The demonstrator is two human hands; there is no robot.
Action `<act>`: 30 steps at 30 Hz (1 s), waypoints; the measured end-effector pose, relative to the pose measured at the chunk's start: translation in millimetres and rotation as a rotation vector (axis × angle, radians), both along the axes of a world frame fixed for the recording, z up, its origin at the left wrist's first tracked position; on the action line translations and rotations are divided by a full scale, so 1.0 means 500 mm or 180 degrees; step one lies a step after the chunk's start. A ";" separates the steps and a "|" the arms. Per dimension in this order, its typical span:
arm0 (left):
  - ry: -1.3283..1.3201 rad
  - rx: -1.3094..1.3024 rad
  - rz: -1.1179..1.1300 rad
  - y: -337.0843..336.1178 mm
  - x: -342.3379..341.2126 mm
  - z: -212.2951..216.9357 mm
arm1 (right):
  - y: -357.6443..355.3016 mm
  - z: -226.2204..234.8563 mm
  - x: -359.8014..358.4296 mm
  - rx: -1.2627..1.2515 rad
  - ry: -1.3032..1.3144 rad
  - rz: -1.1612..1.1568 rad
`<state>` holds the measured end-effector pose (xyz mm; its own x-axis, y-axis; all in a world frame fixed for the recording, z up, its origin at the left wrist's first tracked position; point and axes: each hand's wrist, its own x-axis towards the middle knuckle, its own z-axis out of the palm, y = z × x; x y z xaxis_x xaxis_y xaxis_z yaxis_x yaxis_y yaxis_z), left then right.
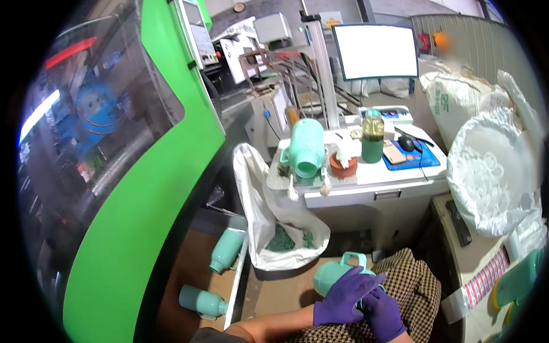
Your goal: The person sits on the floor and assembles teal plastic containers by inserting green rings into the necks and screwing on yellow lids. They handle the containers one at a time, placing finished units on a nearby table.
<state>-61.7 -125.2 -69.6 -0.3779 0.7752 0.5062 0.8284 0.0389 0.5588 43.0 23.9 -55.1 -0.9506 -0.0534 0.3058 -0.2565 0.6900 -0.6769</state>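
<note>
A mint-green plastic jug (329,276) with a loop handle lies on its side over my lap, its neck end toward my hands. My left hand (345,296), in a purple glove, is closed over the neck end. Pressed against that same end is my right hand (384,313), also purple-gloved, with its fingers curled. Whatever the right fingers pinch is hidden between the two hands. Brown checkered cloth (409,280) covers my lap beneath them. Two similar jugs, one upper (227,250) and one lower (201,301), lie in a brown-bottomed tray at the left.
A white sack (257,200) holding green scraps stands ahead. On the desk (349,193) are another jug (307,143), a bottle (373,137) and a phone (393,152). A bag of white rings (483,177) stands right. The green machine (137,194) fills the left.
</note>
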 end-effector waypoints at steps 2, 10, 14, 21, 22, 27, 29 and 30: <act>0.0105 0.0000 -0.0061 -0.007 0.010 -0.001 | 0.009 0.006 0.005 0.0011 -0.0114 0.0281; 0.1157 -0.1128 -0.0423 0.057 0.004 0.015 | 0.005 -0.008 0.074 -0.0146 0.0490 -0.0258; 0.1027 -0.0214 -0.0611 0.031 0.028 0.081 | 0.020 0.014 0.162 -0.0573 0.0924 -0.0480; 0.4301 0.0189 -0.2302 0.056 0.098 -0.063 | 0.256 -0.039 0.397 0.0440 0.1349 -0.3709; 0.5693 0.0554 -0.1961 0.063 0.109 -0.094 | 0.309 -0.074 0.407 0.0398 0.1301 -0.3800; 0.2885 -0.2309 -0.3660 0.153 0.146 -0.016 | 0.487 -0.182 0.337 0.0624 0.1128 -0.3514; 0.4244 -0.0245 -0.2684 0.099 0.121 -0.133 | 0.522 -0.210 0.287 0.0522 0.0704 -0.3381; 0.4636 0.0483 -0.2127 0.090 0.117 -0.145 | 0.518 -0.212 0.272 0.0834 0.0450 -0.3465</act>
